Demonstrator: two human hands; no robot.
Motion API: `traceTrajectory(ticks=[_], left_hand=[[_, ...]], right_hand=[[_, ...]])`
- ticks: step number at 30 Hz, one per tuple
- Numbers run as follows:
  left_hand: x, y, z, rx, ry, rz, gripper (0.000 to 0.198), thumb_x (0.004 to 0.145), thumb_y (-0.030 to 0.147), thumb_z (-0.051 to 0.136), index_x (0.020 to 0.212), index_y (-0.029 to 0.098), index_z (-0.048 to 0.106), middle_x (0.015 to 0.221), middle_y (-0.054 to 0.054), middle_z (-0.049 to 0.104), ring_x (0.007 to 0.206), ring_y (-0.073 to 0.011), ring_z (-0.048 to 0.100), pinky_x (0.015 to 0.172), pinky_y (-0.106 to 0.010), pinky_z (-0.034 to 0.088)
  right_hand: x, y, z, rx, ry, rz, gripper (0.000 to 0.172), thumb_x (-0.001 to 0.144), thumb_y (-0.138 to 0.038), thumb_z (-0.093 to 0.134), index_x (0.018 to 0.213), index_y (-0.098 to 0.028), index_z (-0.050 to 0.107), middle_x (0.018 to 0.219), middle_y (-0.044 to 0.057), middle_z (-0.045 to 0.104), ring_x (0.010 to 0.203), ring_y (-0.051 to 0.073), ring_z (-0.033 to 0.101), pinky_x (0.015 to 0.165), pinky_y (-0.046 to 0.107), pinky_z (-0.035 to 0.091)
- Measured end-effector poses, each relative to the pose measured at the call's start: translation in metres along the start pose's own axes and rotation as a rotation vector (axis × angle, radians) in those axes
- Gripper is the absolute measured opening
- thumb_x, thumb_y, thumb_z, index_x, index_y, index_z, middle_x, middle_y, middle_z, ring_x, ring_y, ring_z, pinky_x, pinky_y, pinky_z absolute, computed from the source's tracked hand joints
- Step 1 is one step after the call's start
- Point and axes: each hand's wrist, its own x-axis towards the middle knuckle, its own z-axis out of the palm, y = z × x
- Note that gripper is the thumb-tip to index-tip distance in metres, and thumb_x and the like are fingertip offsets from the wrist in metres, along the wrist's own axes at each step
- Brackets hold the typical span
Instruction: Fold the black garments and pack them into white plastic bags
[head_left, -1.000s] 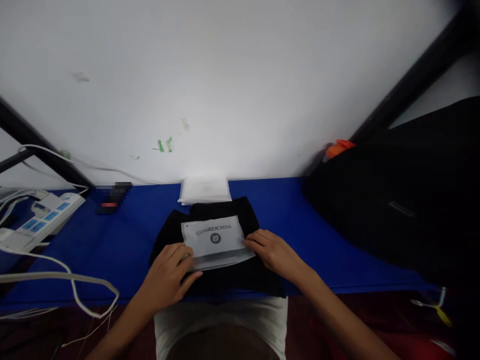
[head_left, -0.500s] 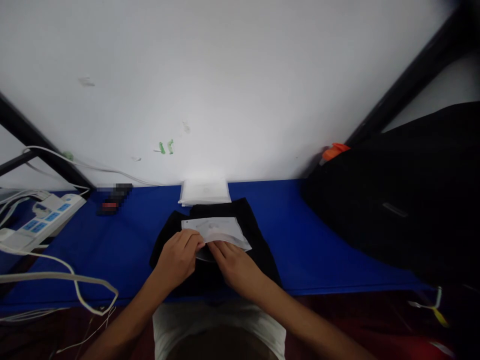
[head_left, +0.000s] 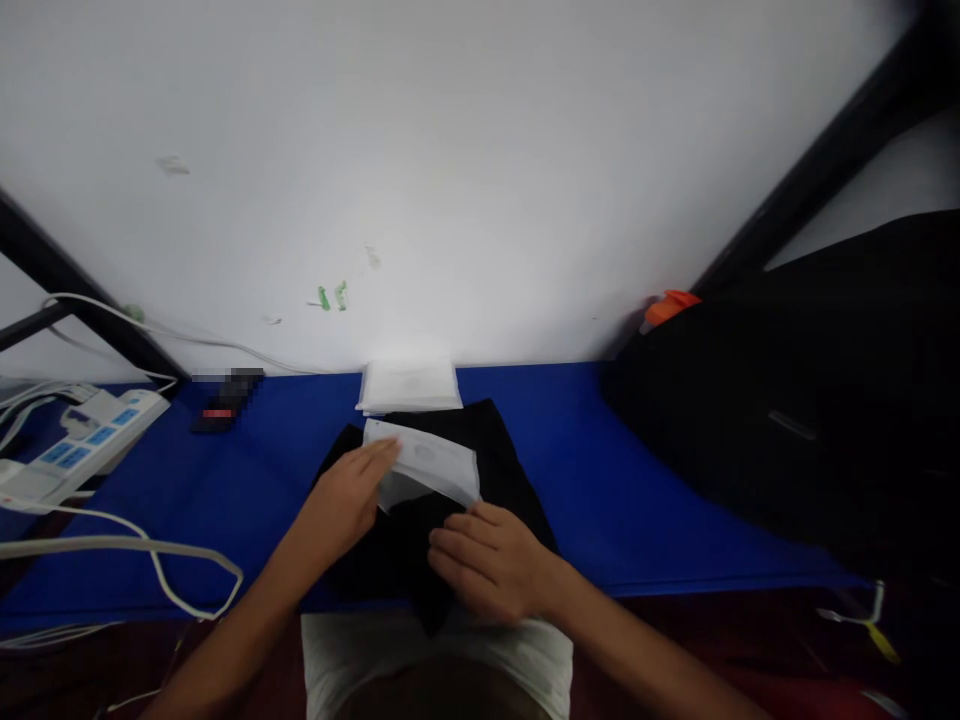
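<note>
A whitish translucent plastic bag (head_left: 442,462) is held tilted over a folded black cloth (head_left: 510,470), its near side gaping. Dark cloth shows at the bag's near opening; I cannot tell how much of it is inside. My left hand (head_left: 349,500) is closed on the bag's left side, fingers over its top face. At the bag's lower right corner, my right hand (head_left: 495,562) pinches the edge, its other fingers curled above the black cloth. Behind the cloth lies a stack of similar white bags (head_left: 411,385), against the wall.
A blue-covered surface (head_left: 585,480) runs along the wall. A white power strip (head_left: 97,440) with loose cables and a dark, blurred-out object (head_left: 227,400) lie on the left. To the right is a large black bag (head_left: 750,400), with something orange (head_left: 671,305) behind it.
My right hand has come out from under the bag's near edge and moved right and toward me, to its corner. The bag has tilted, and its opening gapes wider.
</note>
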Motion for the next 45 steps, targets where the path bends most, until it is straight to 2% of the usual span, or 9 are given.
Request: traceTrajectory(ticks=[5,9,12,17,20,27,33,39,45], left_hand=[[0.053,-0.044,0.01,-0.031,0.182,-0.108,0.054,0.088,0.004,0.035,0.137,0.022,0.049,0.14,-0.01,0.055,0.129,-0.0215,0.052,0.109,-0.045,0.043],[0.097,-0.083,0.04,-0.05,-0.056,-0.251,0.038,0.091,0.016,0.044,0.126,0.016,0.058,0.137,-0.014,0.057,0.132,-0.0282,0.049,0.109,-0.052,0.039],[0.104,-0.078,0.048,-0.071,-0.133,-0.238,0.043,0.089,0.035,0.06,0.126,0.013,0.058,0.137,-0.019,0.056,0.133,-0.0338,0.047,0.108,-0.054,0.037],[0.067,-0.006,0.038,-0.535,-0.391,0.08,0.09,0.071,0.051,0.078,0.146,0.024,0.036,0.144,-0.016,0.049,0.132,-0.0294,0.049,0.105,-0.046,0.043],[0.044,0.019,0.026,-0.549,-0.412,0.017,0.092,0.068,0.04,0.082,0.146,0.027,0.036,0.134,-0.013,0.057,0.122,-0.029,0.056,0.1,-0.046,0.047],[0.014,-0.011,-0.004,-0.447,-0.122,-0.173,0.04,0.088,0.019,0.051,0.128,0.023,0.052,0.114,-0.009,0.062,0.107,-0.0222,0.061,0.095,-0.04,0.05],[-0.018,-0.007,0.007,-0.175,-0.197,-0.289,0.034,0.076,0.03,0.072,0.106,0.022,0.059,0.121,-0.01,0.061,0.115,-0.0292,0.057,0.097,-0.049,0.048],[-0.05,-0.046,-0.008,0.045,0.004,-0.612,0.033,0.081,0.021,0.054,0.113,0.018,0.056,0.108,-0.011,0.065,0.099,-0.0297,0.064,0.081,-0.046,0.055],[-0.032,-0.019,-0.018,0.167,0.097,-0.285,0.042,0.086,0.018,0.052,0.128,0.018,0.052,0.133,-0.016,0.052,0.126,-0.0331,0.047,0.104,-0.053,0.042]], right_hand=[[0.002,-0.009,-0.019,0.051,0.104,-0.023,0.025,0.093,-0.013,0.046,0.101,-0.018,0.069,0.104,0.006,0.073,0.103,0.018,0.064,0.087,0.035,0.052],[0.0,0.004,-0.007,0.099,0.029,0.017,0.025,0.095,-0.01,0.043,0.109,-0.011,0.064,0.111,0.011,0.071,0.117,0.019,0.059,0.097,0.036,0.051],[-0.007,0.017,0.004,0.151,-0.072,0.064,0.026,0.098,-0.01,0.039,0.11,-0.009,0.062,0.119,0.013,0.068,0.128,0.02,0.052,0.107,0.044,0.045],[-0.024,0.029,0.01,0.18,-0.214,0.184,0.028,0.1,-0.019,0.041,0.119,-0.015,0.061,0.128,0.013,0.064,0.129,0.021,0.05,0.108,0.049,0.044],[-0.032,0.031,0.007,0.172,-0.219,0.299,0.027,0.098,-0.019,0.046,0.121,-0.017,0.061,0.118,0.01,0.067,0.118,0.019,0.058,0.099,0.037,0.052],[-0.058,0.053,-0.004,0.079,-0.165,0.289,0.043,0.084,0.003,0.036,0.115,-0.015,0.06,0.108,0.013,0.064,0.113,0.023,0.057,0.09,0.042,0.056],[-0.067,0.061,-0.006,0.135,-0.164,0.325,0.048,0.071,0.007,0.036,0.107,-0.014,0.059,0.109,0.014,0.062,0.112,0.024,0.056,0.089,0.043,0.055],[-0.09,0.07,-0.012,0.205,-0.164,0.448,0.042,0.08,0.005,0.037,0.109,-0.017,0.058,0.113,0.014,0.061,0.114,0.024,0.055,0.09,0.044,0.054],[-0.081,0.07,-0.021,0.354,-0.247,0.515,0.03,0.092,-0.01,0.042,0.118,-0.018,0.056,0.117,0.012,0.063,0.119,0.023,0.055,0.099,0.045,0.049]])
